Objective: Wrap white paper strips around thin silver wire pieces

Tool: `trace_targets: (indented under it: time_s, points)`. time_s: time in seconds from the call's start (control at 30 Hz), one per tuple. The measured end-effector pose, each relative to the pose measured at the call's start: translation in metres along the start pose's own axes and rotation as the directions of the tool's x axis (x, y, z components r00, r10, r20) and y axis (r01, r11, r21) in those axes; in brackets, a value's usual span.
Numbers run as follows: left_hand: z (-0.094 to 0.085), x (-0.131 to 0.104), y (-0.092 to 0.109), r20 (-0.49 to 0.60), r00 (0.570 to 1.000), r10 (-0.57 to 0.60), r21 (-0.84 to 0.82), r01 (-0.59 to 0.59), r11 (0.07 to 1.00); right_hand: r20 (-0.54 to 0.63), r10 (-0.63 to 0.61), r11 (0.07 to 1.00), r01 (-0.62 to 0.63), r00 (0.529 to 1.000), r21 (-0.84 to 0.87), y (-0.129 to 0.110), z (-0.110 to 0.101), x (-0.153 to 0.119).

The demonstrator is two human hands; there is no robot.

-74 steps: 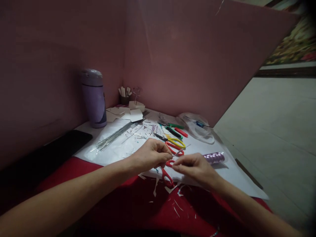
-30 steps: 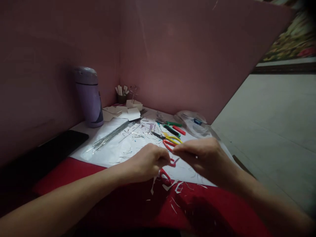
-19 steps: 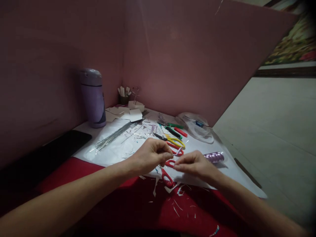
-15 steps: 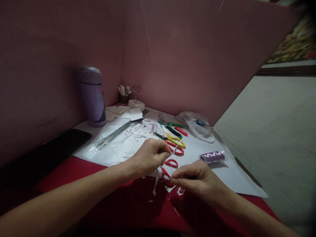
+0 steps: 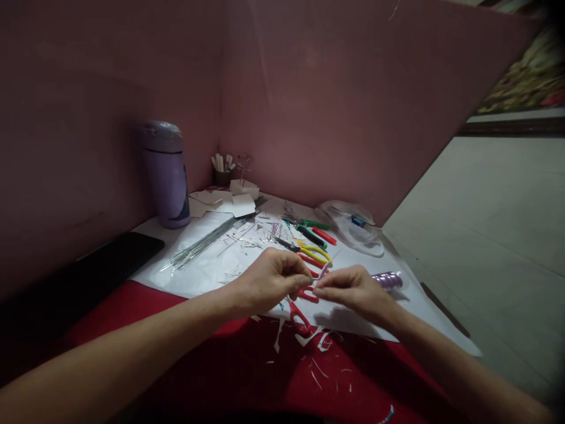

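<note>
My left hand point(image 5: 276, 280) is closed in a pinch on a thin wire piece point(image 5: 324, 270) with a pale lilac look, its tip sticking up past the fingers. Close beside it, my right hand point(image 5: 353, 290) pinches a fine thread near the wire; the thread itself is barely visible now. Behind my right hand lies a spool of shiny purple thread point(image 5: 389, 280), partly covered by it. Beneath both hands are red-handled scissors point(image 5: 300, 318), and just beyond them are yellow-handled pliers point(image 5: 315, 254).
A bundle of thin wires point(image 5: 203, 244) lies on the white sheet point(image 5: 424, 321). Green-handled pliers point(image 5: 312, 235), a purple bottle point(image 5: 165, 176), a clear plastic bag point(image 5: 348, 221) and a dark flat object point(image 5: 119, 265) stand or lie around. Paper scraps point(image 5: 278, 335) litter the red cloth point(image 5: 212, 365).
My right hand has moved up and inward, from below the left hand to right beside its fingertips. The left hand has shifted slightly right and still pinches the wire.
</note>
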State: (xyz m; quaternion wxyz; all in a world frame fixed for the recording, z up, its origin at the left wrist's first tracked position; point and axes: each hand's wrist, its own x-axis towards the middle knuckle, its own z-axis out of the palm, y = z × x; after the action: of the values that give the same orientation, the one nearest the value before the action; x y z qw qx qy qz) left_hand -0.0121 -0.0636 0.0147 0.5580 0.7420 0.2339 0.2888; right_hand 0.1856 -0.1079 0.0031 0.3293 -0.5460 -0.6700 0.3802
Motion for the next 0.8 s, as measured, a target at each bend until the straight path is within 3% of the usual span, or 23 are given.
trace_targets:
  time_s: [0.13, 0.2, 0.27, 0.3, 0.37, 0.43, 0.5, 0.67, 0.73, 0.8]
  points:
    - [0.001, 0.0, -0.01, -0.074, 0.992, 0.099, 0.242, -0.078, 0.967, 0.13, -0.135, 0.975, 0.155, 0.982, -0.159, -0.02, 0.025, -0.028]
    - [0.002, -0.002, -0.015, -0.013, 0.988, 0.152, 0.379, -0.136, 0.916, 0.153, -0.269, 0.9, 0.304, 0.951, -0.313, -0.041, 0.025, -0.028]
    - [0.002, -0.004, -0.016, 0.084, 0.983, 0.166, 0.426, -0.186, 0.885, 0.12, -0.361, 0.81, 0.375, 0.925, -0.451, -0.058, 0.015, -0.019]
    - [0.003, -0.005, -0.016, 0.128, 0.98, 0.152, 0.399, -0.191, 0.897, 0.1, -0.361, 0.806, 0.365, 0.927, -0.466, -0.063, 0.007, -0.012]
    - [0.002, -0.005, -0.013, 0.188, 0.977, 0.098, 0.254, -0.144, 0.956, 0.083, -0.261, 0.888, 0.273, 0.962, -0.369, -0.064, -0.012, 0.004]
    - [0.001, -0.005, -0.009, 0.215, 0.976, 0.043, 0.069, -0.059, 0.996, 0.112, -0.102, 0.971, 0.124, 0.988, -0.206, -0.052, -0.027, 0.018]
    - [0.0, -0.004, -0.004, 0.206, 0.979, 0.01, -0.059, 0.002, 0.998, 0.127, 0.026, 0.996, -0.015, 0.992, -0.09, -0.033, -0.032, 0.023]
    - [0.0, 0.0, -0.001, 0.024, 0.998, -0.054, -0.093, 0.056, 0.994, 0.087, 0.151, 0.985, -0.158, 0.985, 0.073, 0.008, 0.003, -0.002]
    - [0.001, 0.001, -0.004, -0.065, 0.997, -0.039, -0.014, 0.038, 0.999, 0.12, 0.114, 0.99, -0.123, 0.986, 0.07, 0.004, 0.021, -0.018]
    - [0.002, 0.0, -0.008, -0.098, 0.995, 0.026, 0.114, -0.015, 0.993, 0.139, -0.011, 1.0, 0.014, 0.99, -0.016, -0.012, 0.029, -0.029]
